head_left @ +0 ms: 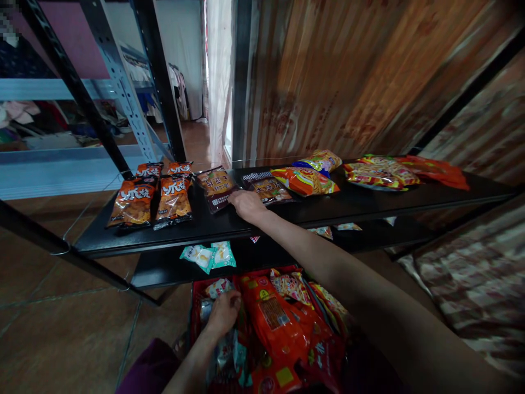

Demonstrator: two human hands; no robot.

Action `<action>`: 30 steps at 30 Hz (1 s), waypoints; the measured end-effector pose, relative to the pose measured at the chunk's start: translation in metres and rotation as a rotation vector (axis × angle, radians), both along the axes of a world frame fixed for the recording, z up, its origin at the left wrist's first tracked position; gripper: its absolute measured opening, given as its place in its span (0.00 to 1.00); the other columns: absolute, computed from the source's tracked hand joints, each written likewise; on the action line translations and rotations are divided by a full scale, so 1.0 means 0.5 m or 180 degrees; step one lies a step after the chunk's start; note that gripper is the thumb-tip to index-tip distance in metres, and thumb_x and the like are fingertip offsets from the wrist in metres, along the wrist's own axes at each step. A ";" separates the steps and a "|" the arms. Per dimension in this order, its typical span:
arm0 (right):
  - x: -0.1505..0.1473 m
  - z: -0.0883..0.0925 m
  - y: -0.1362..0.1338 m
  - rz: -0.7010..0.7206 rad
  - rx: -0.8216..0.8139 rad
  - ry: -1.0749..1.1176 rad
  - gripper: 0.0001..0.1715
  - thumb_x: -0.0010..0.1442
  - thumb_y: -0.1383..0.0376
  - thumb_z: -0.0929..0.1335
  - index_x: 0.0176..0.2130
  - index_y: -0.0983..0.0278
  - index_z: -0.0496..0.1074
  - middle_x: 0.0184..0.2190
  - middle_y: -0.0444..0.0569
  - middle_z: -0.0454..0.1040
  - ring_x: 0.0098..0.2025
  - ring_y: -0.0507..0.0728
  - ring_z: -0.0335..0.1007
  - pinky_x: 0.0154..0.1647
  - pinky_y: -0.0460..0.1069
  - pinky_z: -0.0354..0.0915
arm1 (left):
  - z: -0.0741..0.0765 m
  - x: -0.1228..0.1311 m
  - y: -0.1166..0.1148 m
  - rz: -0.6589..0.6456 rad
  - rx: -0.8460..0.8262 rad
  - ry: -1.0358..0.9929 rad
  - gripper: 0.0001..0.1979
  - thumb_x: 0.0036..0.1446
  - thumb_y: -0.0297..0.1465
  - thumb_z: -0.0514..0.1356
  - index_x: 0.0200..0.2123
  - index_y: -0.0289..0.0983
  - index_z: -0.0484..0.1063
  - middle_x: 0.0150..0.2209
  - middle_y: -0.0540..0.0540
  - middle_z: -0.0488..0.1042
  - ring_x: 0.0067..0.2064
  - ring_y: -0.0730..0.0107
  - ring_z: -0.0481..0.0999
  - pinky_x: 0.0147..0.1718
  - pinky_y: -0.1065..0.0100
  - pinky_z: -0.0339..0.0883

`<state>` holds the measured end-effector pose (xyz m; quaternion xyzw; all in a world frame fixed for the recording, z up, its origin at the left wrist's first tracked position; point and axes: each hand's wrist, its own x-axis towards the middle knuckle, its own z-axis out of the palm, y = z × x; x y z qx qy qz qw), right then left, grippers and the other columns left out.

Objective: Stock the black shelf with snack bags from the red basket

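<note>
My right hand reaches across to the black upper shelf, its fingers closed on the lower right edge of a brown snack bag. A second brown snack bag lies just beyond that hand, partly covered by it. Below, my left hand hovers over the left part of a red basket with its fingers curled in; what they hold, if anything, is hidden. Large orange-red snack packets fill the basket's middle, and small white-and-teal packets lie by my left hand.
Orange snack bags stand in two columns at the shelf's left end. Noodle-type packets and red-yellow bags lie to the right. Teal packets rest on the lower shelf. Black posts frame the rack.
</note>
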<state>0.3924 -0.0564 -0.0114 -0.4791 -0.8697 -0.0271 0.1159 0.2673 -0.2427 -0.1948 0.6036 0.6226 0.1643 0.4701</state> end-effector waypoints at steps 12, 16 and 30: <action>0.116 0.008 -0.124 0.0112 0.0074 0.0683 0.16 0.60 0.75 0.59 0.37 0.66 0.74 0.41 0.54 0.74 0.47 0.58 0.68 0.53 0.53 0.61 | 0.066 0.010 0.018 0.0594 -0.0292 -0.2299 0.20 0.49 0.41 0.61 0.41 0.32 0.73 0.40 0.39 0.77 0.40 0.60 0.76 0.40 0.62 0.68; 0.173 0.008 -0.106 0.0292 0.0171 0.1219 0.16 0.54 0.77 0.60 0.35 0.65 0.73 0.47 0.54 0.73 0.51 0.56 0.68 0.55 0.53 0.62 | 0.115 -0.007 0.030 0.0950 -0.0473 -0.3411 0.19 0.49 0.39 0.64 0.41 0.32 0.74 0.43 0.36 0.77 0.46 0.55 0.76 0.46 0.57 0.67; 0.228 0.050 -0.086 0.0304 -0.0605 0.2632 0.15 0.55 0.73 0.62 0.20 0.62 0.67 0.40 0.45 0.77 0.47 0.53 0.72 0.52 0.54 0.64 | 0.196 -0.030 0.081 0.0928 -0.0536 -0.4704 0.23 0.56 0.47 0.56 0.40 0.32 0.76 0.47 0.33 0.76 0.55 0.50 0.71 0.52 0.56 0.65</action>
